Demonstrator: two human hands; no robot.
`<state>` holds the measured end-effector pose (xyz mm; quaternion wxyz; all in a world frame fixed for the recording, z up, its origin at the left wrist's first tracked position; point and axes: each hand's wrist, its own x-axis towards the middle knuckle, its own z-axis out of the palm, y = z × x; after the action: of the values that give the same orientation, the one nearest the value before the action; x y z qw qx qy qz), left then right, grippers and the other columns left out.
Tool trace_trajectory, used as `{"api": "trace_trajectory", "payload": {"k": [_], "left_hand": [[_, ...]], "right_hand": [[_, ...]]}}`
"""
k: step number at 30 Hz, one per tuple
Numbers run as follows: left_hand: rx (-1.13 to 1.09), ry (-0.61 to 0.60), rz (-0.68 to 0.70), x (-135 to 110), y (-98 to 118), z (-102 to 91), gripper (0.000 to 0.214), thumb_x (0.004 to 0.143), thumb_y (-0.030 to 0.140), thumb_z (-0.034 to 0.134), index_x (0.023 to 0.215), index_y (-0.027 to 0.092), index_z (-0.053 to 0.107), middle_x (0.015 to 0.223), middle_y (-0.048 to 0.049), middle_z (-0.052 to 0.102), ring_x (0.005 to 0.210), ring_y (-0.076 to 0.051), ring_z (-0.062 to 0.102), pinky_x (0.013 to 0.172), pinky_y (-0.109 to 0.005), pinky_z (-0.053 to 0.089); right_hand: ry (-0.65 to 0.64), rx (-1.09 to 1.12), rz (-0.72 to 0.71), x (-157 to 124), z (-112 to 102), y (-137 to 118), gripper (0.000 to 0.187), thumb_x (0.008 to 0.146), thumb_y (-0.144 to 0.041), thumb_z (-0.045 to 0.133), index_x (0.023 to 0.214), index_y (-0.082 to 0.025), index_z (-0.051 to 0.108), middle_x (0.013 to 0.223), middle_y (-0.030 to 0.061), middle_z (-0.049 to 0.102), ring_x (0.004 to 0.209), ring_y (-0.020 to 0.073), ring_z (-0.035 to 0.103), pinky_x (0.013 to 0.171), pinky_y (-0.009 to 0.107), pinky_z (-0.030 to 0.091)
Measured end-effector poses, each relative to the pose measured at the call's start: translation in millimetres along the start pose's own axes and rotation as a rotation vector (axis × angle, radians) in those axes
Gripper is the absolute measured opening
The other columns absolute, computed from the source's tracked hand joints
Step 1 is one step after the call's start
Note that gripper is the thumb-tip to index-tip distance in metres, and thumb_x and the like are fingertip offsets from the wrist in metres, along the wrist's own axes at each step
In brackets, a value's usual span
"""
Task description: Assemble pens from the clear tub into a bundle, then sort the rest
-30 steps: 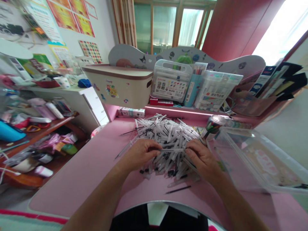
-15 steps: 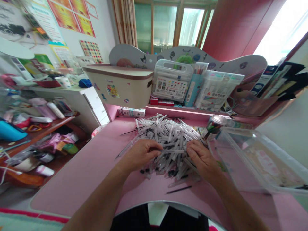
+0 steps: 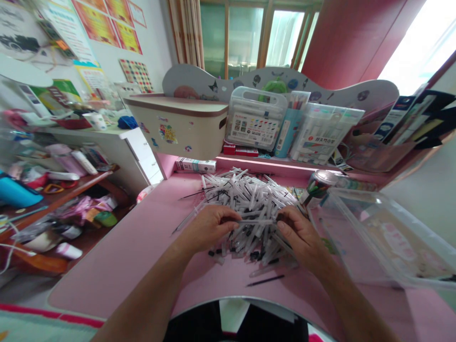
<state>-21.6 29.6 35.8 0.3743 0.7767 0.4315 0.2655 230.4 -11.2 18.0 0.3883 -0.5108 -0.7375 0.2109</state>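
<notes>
A translucent white pen barrel [image 3: 257, 222] lies level between my two hands, above a heap of pen parts [image 3: 245, 192]. My left hand [image 3: 213, 225] pinches its left end between thumb and fingers. At the other end, my right hand [image 3: 297, 232] has thumb and fingers closed around the tip, where a small dark part shows. The heap holds many pale barrels with black caps and dark pieces among them. Close to the near desk edge lies a dark pen refill [image 3: 265, 280], with a clear barrel [image 3: 263, 270] just behind it.
On the right stands a clear plastic bin [image 3: 359, 237], beside a can of pens [image 3: 322, 183]. A shelf behind the heap carries a beige storage box [image 3: 188, 128], a marker case [image 3: 256, 121] and a blue pencil tube [image 3: 285, 135]. A small carton [image 3: 195, 165] sits under the shelf.
My right hand's fingers have loosened and lifted slightly around the barrel's right end. The left hand keeps its pinch, and the view has shifted very little.
</notes>
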Motion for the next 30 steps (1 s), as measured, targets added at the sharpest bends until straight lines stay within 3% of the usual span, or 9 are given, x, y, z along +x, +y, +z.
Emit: {"api": "trace_trajectory", "payload": {"k": [11,18,24,30], "left_hand": [[0.152,0.057,0.055,0.0,6.0,3.1,0.019,0.082,0.016,0.062,0.092,0.022,0.077,0.089,-0.0012,0.076,0.083,-0.017,0.068,0.08,-0.026,0.048],[0.314,0.07,0.183,1.2,1.1,9.1,0.017,0.086,0.018,0.061,0.094,0.021,0.075,0.09,-0.0036,0.075,0.086,-0.019,0.067,0.08,-0.028,0.047],[0.342,0.027,0.279,0.6,-1.4,17.7,0.021,0.089,0.019,0.058,0.104,0.022,0.073,0.094,-0.0047,0.075,0.087,-0.02,0.068,0.08,-0.028,0.048],[0.382,0.064,0.321,-1.4,-2.8,21.1,0.022,0.092,0.022,0.055,0.103,0.02,0.074,0.088,-0.0069,0.074,0.084,-0.021,0.068,0.078,-0.028,0.048]], "right_hand": [[0.039,-0.025,-0.022,1.1,2.0,-3.3,0.016,0.093,-0.024,0.043,0.08,-0.023,0.053,0.079,0.0008,0.052,0.076,0.0188,0.051,0.07,0.031,0.042],[0.048,-0.016,-0.022,-0.3,2.9,-1.5,0.016,0.094,-0.025,0.043,0.08,-0.024,0.053,0.078,0.0009,0.053,0.075,0.0192,0.051,0.069,0.031,0.042],[0.002,-0.008,-0.046,-0.2,8.3,-6.4,0.022,0.095,-0.025,0.042,0.074,-0.022,0.049,0.073,-0.0002,0.05,0.071,0.0174,0.049,0.066,0.029,0.039],[-0.053,-0.024,-0.029,-2.1,11.5,-6.6,0.028,0.096,-0.028,0.042,0.069,-0.022,0.046,0.069,-0.0012,0.048,0.065,0.0156,0.047,0.061,0.027,0.036]]}}
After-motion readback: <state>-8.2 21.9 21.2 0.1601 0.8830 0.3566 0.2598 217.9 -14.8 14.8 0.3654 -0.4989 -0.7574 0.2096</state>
